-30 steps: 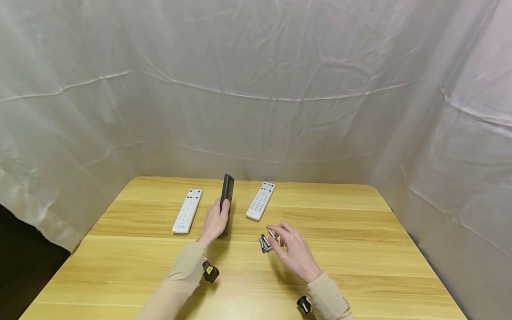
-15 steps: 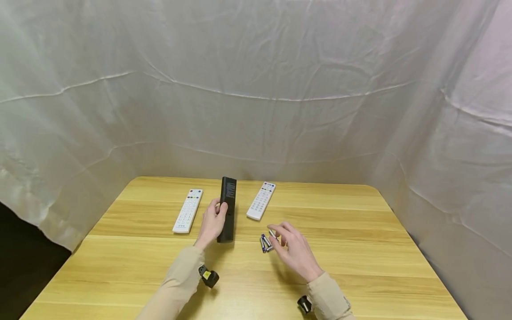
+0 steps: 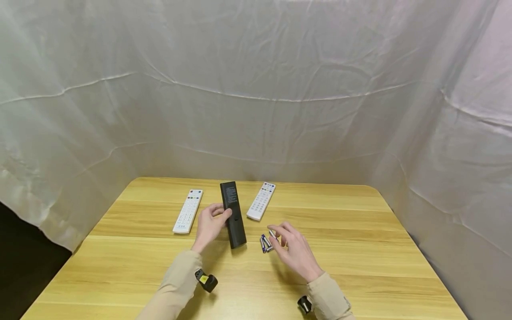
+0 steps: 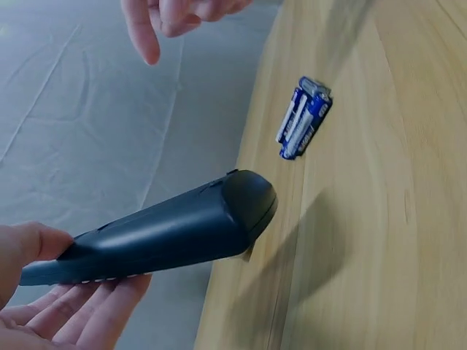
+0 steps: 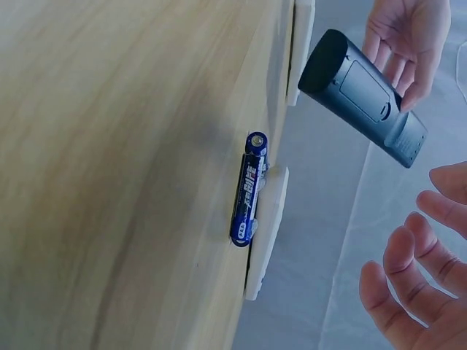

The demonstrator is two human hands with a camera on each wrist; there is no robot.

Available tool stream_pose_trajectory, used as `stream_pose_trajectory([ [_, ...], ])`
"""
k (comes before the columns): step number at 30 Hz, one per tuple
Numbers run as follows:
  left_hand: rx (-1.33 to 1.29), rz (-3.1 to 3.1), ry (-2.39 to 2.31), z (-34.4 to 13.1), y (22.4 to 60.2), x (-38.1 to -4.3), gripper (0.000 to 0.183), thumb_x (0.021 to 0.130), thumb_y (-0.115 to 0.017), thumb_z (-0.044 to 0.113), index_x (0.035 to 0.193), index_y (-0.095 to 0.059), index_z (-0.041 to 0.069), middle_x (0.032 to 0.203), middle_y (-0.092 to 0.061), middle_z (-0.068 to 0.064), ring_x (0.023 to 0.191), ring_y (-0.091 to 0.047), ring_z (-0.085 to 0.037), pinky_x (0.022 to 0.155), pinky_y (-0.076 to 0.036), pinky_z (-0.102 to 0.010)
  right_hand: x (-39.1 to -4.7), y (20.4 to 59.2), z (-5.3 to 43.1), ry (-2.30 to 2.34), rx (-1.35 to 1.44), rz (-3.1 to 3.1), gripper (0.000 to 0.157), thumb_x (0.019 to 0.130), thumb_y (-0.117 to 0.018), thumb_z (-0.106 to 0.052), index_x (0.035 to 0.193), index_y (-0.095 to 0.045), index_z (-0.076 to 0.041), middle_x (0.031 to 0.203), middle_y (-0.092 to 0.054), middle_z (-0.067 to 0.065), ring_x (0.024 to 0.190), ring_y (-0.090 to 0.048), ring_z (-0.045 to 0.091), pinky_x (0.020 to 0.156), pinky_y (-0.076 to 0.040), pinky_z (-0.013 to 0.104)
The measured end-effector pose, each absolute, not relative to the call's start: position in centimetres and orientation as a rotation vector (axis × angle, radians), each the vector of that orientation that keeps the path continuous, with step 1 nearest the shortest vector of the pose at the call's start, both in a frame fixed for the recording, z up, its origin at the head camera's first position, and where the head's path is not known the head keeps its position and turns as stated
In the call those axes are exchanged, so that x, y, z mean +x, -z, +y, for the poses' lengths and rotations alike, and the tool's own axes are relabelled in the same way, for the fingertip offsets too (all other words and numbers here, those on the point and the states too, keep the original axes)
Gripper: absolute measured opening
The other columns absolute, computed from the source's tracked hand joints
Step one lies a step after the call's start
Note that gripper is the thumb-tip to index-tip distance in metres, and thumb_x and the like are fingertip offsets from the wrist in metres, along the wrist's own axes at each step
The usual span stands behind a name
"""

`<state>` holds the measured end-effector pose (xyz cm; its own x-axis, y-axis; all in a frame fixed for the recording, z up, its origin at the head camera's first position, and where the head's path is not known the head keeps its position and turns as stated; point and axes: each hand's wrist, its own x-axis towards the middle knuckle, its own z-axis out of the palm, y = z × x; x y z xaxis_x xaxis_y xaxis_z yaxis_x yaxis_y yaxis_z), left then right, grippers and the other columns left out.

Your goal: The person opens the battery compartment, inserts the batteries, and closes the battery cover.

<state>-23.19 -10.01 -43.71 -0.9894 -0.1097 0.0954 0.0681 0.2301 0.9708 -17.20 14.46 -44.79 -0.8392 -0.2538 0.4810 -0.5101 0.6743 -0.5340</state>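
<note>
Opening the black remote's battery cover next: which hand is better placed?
Probably the right hand: it holds nothing and hovers nearby, fingers relaxed. The left hand grips the black remote, leaving its battery cover exposed.

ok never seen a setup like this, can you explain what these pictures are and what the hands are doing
There is no machine here, just a person's two bare hands. The wide picture comes from a camera on the head, looking forward and down; each closer one comes from a camera worn on one wrist. On the wooden table lie two white remotes and a small cluster of batteries. The left hand holds a black remote, its back turned up toward the head camera. The right hand hovers near the batteries; the right wrist view shows its fingers apart and holding nothing.
</note>
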Motion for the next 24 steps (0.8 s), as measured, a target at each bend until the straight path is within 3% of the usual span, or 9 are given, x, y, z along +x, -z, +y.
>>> stream_pose_trajectory([
  [10, 0.108, -2.129, 2.273, -9.81, 43.75, -22.8, 0.041, 0.092, -0.066, 0.003, 0.13, -0.059, -0.008, 0.114, -0.069, -0.034, 0.087, -0.077, -0.033, 0.077, -0.067, -0.041, -17.21, 44.65, 14.43, -0.947, 0.622, -2.518, 0.028, 0.09, -0.073, -0.009, 0.118, -0.072, -0.007, 0.092, -0.067, 0.0, 0.065, -0.055, 0.012, 0.052, -0.04, 0.012],
  [15, 0.12, -2.111, 2.363, -9.64, 43.95, -22.58, 0.04, 0.091, -0.067, 0.003, 0.129, -0.059, -0.007, 0.111, -0.071, -0.03, 0.085, -0.078, -0.028, 0.079, -0.067, -0.04, -17.29, 44.75, 14.41, -0.934, 0.638, -2.524, 0.029, 0.09, -0.073, -0.01, 0.118, -0.072, -0.006, 0.091, -0.066, -0.003, 0.065, -0.051, 0.003, 0.052, -0.041, 0.011],
  [20, 0.123, -2.106, 2.426, -9.6, 44.22, -22.34, 0.043, 0.091, -0.067, 0.004, 0.131, -0.056, -0.007, 0.108, -0.074, -0.026, 0.079, -0.077, -0.02, 0.074, -0.067, -0.032, -17.28, 44.74, 14.31, -0.929, 0.638, -2.532, 0.029, 0.089, -0.073, -0.011, 0.118, -0.072, -0.008, 0.091, -0.065, -0.005, 0.066, -0.049, -0.001, 0.052, -0.04, 0.011],
  [24, 0.121, -2.085, 2.456, -9.49, 44.39, -22.16, 0.044, 0.091, -0.068, 0.004, 0.131, -0.055, -0.008, 0.106, -0.075, -0.025, 0.077, -0.076, -0.018, 0.072, -0.067, -0.03, -17.32, 44.69, 14.21, -0.923, 0.64, -2.542, 0.029, 0.09, -0.073, -0.012, 0.119, -0.072, -0.008, 0.092, -0.066, -0.003, 0.066, -0.05, 0.002, 0.052, -0.04, 0.012],
])
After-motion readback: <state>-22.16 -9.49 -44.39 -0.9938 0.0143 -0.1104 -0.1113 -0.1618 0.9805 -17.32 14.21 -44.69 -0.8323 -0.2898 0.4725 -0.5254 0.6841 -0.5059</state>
